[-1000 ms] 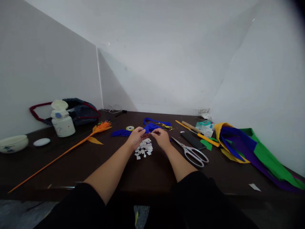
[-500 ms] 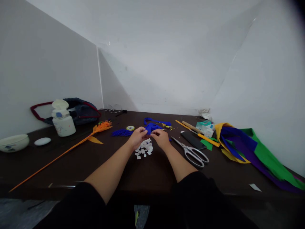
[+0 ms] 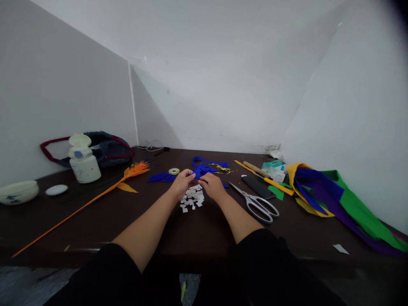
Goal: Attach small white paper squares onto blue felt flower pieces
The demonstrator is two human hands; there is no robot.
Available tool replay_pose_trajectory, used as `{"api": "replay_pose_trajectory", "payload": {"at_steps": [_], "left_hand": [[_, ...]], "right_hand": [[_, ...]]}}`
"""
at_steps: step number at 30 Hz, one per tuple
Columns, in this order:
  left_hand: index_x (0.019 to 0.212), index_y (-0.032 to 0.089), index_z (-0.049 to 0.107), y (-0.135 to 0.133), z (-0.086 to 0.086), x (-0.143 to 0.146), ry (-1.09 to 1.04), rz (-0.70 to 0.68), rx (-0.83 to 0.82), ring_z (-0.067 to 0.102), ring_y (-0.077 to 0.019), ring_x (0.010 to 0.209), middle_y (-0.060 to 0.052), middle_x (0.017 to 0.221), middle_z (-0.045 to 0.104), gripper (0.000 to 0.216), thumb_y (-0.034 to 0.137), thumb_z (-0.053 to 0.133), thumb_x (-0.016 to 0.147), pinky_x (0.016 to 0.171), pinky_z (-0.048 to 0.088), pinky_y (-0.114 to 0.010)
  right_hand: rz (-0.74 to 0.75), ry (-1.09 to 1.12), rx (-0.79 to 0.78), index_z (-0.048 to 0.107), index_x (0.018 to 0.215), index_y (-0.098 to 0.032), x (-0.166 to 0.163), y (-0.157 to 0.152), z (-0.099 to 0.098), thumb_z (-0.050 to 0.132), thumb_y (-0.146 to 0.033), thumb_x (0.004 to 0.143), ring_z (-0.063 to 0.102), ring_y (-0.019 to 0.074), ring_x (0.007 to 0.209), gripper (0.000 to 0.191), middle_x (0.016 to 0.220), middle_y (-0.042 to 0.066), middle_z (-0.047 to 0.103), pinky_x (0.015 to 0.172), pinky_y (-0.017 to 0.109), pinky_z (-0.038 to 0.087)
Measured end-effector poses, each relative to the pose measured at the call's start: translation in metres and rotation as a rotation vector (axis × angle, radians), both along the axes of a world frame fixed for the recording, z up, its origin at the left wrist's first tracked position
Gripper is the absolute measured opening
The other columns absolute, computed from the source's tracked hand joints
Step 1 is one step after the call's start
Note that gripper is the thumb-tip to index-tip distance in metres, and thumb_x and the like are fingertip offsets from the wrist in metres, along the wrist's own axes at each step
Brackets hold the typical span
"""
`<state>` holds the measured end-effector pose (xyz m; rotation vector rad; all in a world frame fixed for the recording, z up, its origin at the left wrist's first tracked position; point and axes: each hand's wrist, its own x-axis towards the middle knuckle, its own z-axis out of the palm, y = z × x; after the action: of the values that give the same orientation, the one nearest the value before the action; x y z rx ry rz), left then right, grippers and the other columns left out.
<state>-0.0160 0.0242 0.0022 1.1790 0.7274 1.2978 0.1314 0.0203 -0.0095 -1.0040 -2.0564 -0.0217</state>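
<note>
My left hand (image 3: 182,183) and my right hand (image 3: 213,185) meet over the middle of the dark table (image 3: 197,229), fingertips pinched together on a small blue paper piece (image 3: 200,171). Right under the hands lies a pile of several small white paper squares (image 3: 192,199). More blue paper shapes (image 3: 161,177) and a blue strip (image 3: 210,162) lie just beyond. What exactly sits between the fingertips is too small to make out clearly.
Scissors (image 3: 258,205) lie right of my hands, with a dark phone (image 3: 256,186), a yellow knife (image 3: 274,184) and coloured paper sheets (image 3: 331,195) further right. An orange paper flower on a long stem (image 3: 86,204), a white glue bottle (image 3: 83,163), a bowl (image 3: 17,191), a tape roll (image 3: 174,171) and a bag (image 3: 102,148) lie left.
Both hands have dropped slightly toward the white squares and the right fingers have shifted on the blue piece. Nothing else has moved.
</note>
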Motion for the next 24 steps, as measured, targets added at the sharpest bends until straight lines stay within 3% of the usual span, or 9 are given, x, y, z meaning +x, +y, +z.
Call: {"api": "replay_pose_trajectory", "payload": {"at_steps": [11, 24], "left_hand": [[0.068, 0.017, 0.040, 0.0022, -0.0005, -0.0019, -0.004, 0.035, -0.022, 0.061, -0.0139, 0.057, 0.003, 0.058, 0.056, 0.020, 0.021, 0.060, 0.066, 0.063, 0.047, -0.029], [0.066, 0.017, 0.044, 0.0008, -0.0004, -0.0015, 0.096, 0.040, 0.013, 0.057, -0.0116, 0.051, 0.006, 0.054, 0.051, 0.020, 0.022, 0.062, 0.062, 0.057, 0.046, -0.027]], "right_hand": [[-0.180, -0.170, 0.050, 0.052, 0.072, -0.018, 0.0019, -0.0006, 0.0011, 0.038, -0.022, 0.084, 0.049, 0.0163, 0.074, 0.019, 0.073, 0.005, 0.055, 0.066, 0.026, 0.033], [-0.160, -0.244, 0.042, 0.053, 0.068, -0.018, -0.0021, -0.0043, 0.0000, 0.038, -0.031, 0.084, 0.050, 0.0165, 0.069, 0.025, 0.071, 0.006, 0.056, 0.063, 0.026, 0.031]]}}
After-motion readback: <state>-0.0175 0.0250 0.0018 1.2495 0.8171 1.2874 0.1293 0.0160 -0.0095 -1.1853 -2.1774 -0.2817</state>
